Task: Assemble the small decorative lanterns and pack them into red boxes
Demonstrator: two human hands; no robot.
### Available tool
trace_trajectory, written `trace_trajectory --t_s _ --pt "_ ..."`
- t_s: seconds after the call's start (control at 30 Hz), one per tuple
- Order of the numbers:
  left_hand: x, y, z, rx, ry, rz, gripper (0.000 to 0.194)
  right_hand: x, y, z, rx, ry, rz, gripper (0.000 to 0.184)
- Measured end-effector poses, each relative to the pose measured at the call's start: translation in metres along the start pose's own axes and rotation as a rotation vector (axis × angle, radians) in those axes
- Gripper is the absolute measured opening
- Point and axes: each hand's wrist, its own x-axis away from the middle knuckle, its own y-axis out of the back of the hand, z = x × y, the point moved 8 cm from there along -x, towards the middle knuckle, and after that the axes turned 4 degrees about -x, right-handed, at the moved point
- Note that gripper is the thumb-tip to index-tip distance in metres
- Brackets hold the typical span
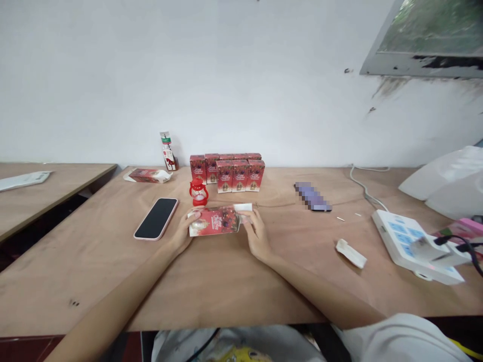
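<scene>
Between my two hands lies a red printed cardboard box (pixel 217 221), on its side, with a white flap sticking out at its right end. My left hand (pixel 184 229) is closed on the box's left end. At the right end, the fingers of my right hand (pixel 257 235) grip the box by its open flaps. Just behind the box stands a small red lantern (pixel 198 192) with a clear middle. Several matching red boxes (pixel 240 176) stand upright in rows farther back.
A phone (pixel 156 218) lies at left, another phone (pixel 312 196) at right. Farther right are a crumpled white wrapper (pixel 350 253) and a power strip (pixel 405 246) with plugs and cable. A flattened red box (pixel 148 175) and a bottle (pixel 168 152) are near the wall.
</scene>
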Motion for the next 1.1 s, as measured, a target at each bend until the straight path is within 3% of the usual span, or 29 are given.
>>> trace_trajectory --t_s 0.13,0.23,0.3,0.43,0.8,0.97,1.1 --pt "-0.002 0.005 0.002 0.067 0.021 -0.051 0.042 -0.001 -0.001 -0.003 0.01 -0.035 0.025 0.025" --pt "-0.003 0.006 0.001 0.065 0.003 -0.043 0.043 -0.003 -0.001 -0.012 -0.026 -0.089 0.023 0.035" --pt "-0.003 0.005 0.0 0.045 -0.011 -0.028 0.044 -0.004 -0.003 -0.017 -0.031 -0.113 0.04 0.039" --pt "-0.003 0.003 -0.002 -0.012 -0.043 0.013 0.048 -0.003 -0.006 -0.023 -0.045 -0.107 0.059 0.016" --pt "0.001 -0.004 -0.004 -0.085 -0.06 0.136 0.049 -0.003 -0.007 -0.039 -0.074 -0.157 0.027 0.019" --pt "-0.013 0.026 -0.014 0.077 -0.075 -0.015 0.032 -0.031 0.014 -0.019 -0.079 -0.039 -0.104 0.028" --pt "-0.019 0.057 -0.031 0.324 -0.108 -0.175 0.02 -0.074 0.023 -0.004 -0.285 -0.056 -0.115 0.038"
